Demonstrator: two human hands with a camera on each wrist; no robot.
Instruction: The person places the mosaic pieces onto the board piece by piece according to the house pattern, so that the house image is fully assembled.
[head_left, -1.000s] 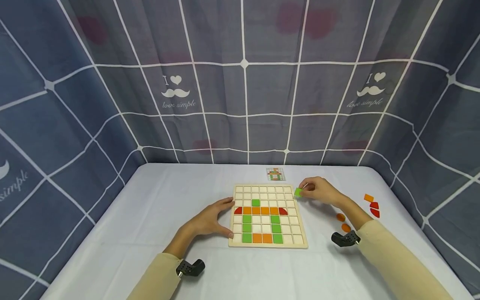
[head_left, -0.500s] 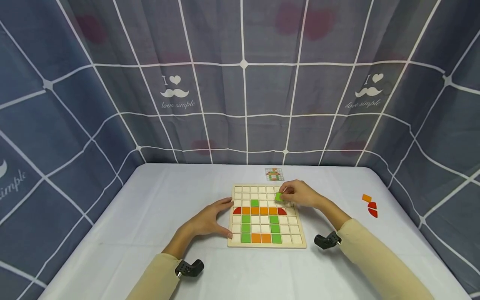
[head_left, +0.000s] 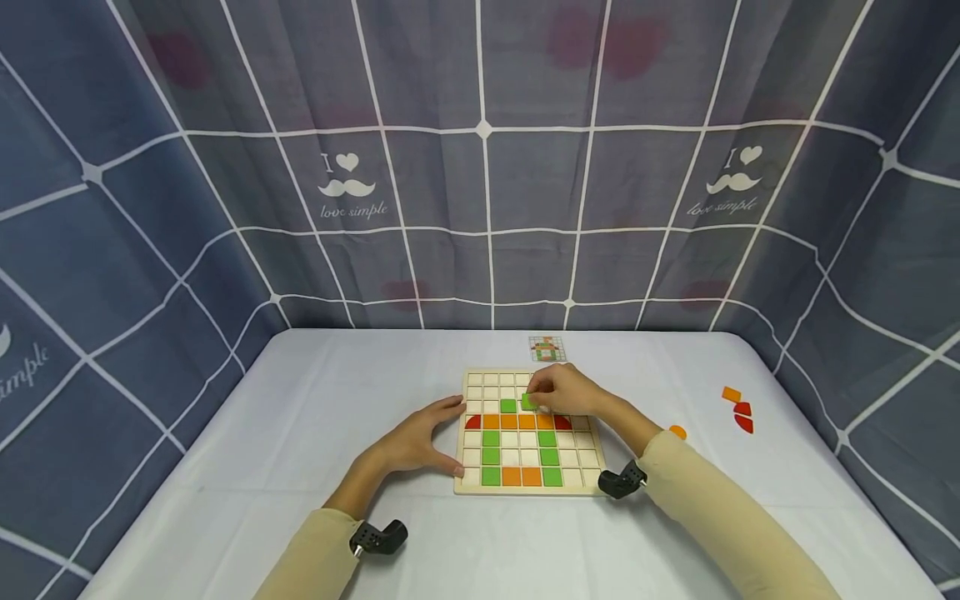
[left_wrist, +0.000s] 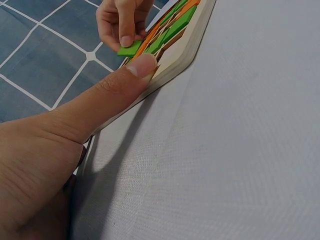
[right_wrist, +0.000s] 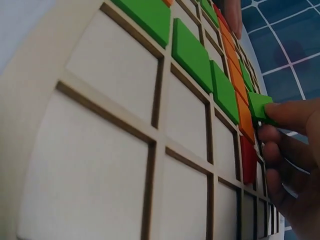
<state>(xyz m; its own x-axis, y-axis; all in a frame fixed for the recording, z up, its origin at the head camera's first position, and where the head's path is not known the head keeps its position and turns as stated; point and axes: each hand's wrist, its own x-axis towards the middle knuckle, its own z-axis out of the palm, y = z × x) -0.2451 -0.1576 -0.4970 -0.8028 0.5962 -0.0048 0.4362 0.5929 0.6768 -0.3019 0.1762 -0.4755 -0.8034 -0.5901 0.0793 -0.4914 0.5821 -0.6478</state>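
A wooden grid board [head_left: 525, 491] lies on the white table, bearing green squares, orange squares and a red rounded piece at each end of an orange row. My left hand [head_left: 416, 440] rests along its left side, fingers and thumb spread apart against the edge; the thumb [left_wrist: 142, 67] presses the rim in the left wrist view. Between thumb and fingertips my right hand [head_left: 567, 390] pinches a green square tile [right_wrist: 259, 104]. That tile is tilted over the upper part of the grid, just right of a placed green square [head_left: 508, 406]. The hand hides the upper right cells.
A small printed pattern card [head_left: 547, 349] lies behind the board. To the right are an orange square [head_left: 731, 394], two red rounded pieces [head_left: 742, 408] and an orange disc [head_left: 678, 432] partly behind the right forearm. A checked curtain [head_left: 487, 208] surrounds the table.
My right hand has carried the green tile leftward, from beside the board's right edge to over the upper middle cells. The left hand keeps its place on the board.
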